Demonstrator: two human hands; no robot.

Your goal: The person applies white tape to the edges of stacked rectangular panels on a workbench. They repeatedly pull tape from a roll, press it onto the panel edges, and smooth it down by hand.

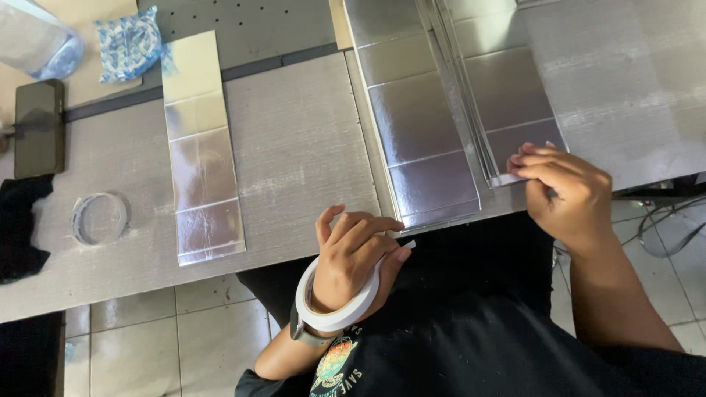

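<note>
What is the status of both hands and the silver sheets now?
Left hand: tape roll around wrist, grip empty. Right hand: fingertips pinching corner of silver sheet stack. Single silver strip lies apart, nothing blocking.

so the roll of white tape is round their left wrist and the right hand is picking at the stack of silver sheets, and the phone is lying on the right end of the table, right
Not quite: the phone lies at the left end of the table, as the head view shows. The rest holds: the roll of white tape sits round the left hand at the wrist, and the right hand picks at the stack of silver sheets.
</note>
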